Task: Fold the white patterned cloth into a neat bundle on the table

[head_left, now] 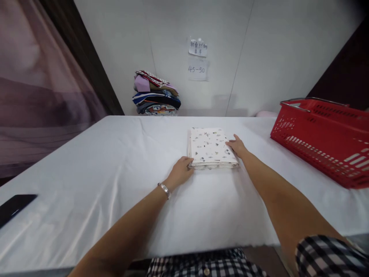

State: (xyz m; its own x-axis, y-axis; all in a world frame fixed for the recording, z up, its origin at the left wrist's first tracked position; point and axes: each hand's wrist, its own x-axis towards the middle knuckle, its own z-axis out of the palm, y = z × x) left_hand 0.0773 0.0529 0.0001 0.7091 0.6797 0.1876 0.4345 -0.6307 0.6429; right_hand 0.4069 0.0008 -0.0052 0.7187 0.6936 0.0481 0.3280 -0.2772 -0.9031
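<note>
A folded cloth [211,148] lies flat on the table [86,169]. It is white with tiny dark shapes on it, and it is folded into a neat thick square. It sits between the two hands.

The left hand [181,172] is at the near left corner of the folded cloth. Its fingers [190,164] are curled in, and they press against the edge of the folded layers there. I cannot tell if they pinch the cloth or only touch it. A shiny band [164,190] goes around that wrist.

The right hand [237,146] is at the right side of the folded cloth. Its fingers [230,144] are held out flat and a little spread, and they rest on the top of the cloth near its right edge. They do not grip it.

The table has a smooth white cover with soft wrinkles. To the right of the folded cloth, well apart from it, stands a red basket [323,138] with a grey handle. Far to the left of the folded cloth, by the table edge, lies a flat black thing [14,207].

Behind the folded cloth, by the pale wall [259,57], sits a pile of folded clothes [155,94] in many colours. Two paper notes [198,57] are stuck on the wall above. A pink curtain [37,77] hangs far to the left.
</note>
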